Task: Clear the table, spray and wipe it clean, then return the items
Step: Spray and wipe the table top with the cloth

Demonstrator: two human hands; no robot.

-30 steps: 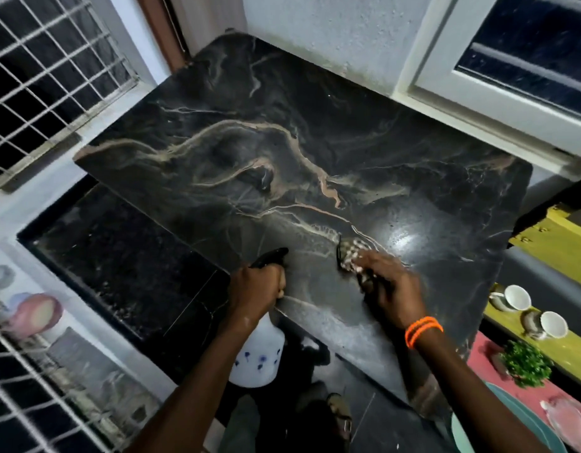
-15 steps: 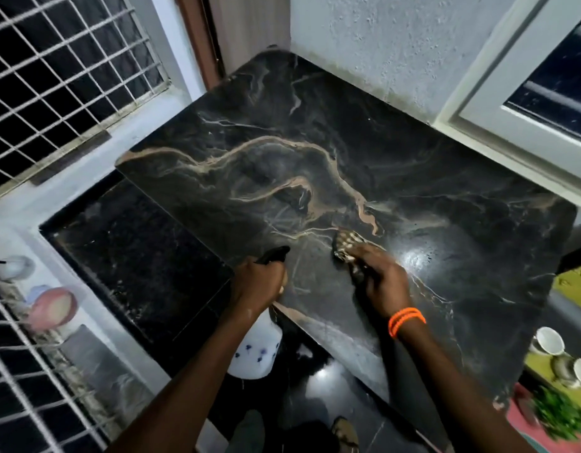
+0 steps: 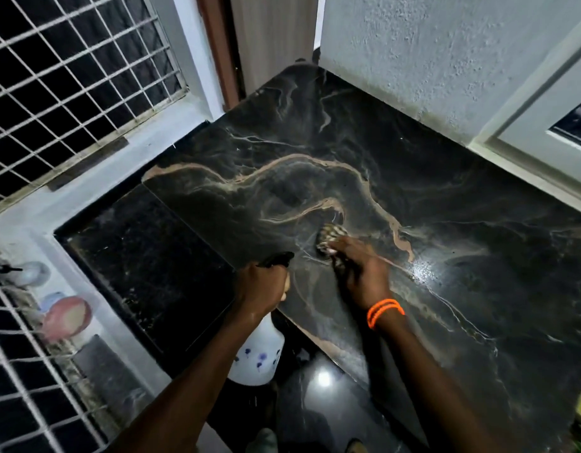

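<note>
The table (image 3: pixel 397 165) is a black marble slab with tan veins, set in the corner against a white wall. My right hand (image 3: pixel 361 273), with orange bands at the wrist, presses a striped cloth (image 3: pixel 330 235) flat on the slab near its front left part. My left hand (image 3: pixel 263 286) grips the neck of a white spray bottle (image 3: pixel 258 358) with a black nozzle, held just off the table's front edge. The bottle's body hangs below my hand. Nothing else lies on the slab.
A lower black stone ledge (image 3: pixel 142 266) runs left of the table below a barred window (image 3: pixel 63 80). A brown door frame (image 3: pixel 220 47) stands at the far corner. A white window frame (image 3: pixel 544 125) is at the right. Glossy black floor (image 3: pixel 321 407) lies beneath.
My right hand has slid the cloth away from me and leftward over the slab. My left hand keeps the bottle in the same place. My head has turned left, hiding the cups at the right.
</note>
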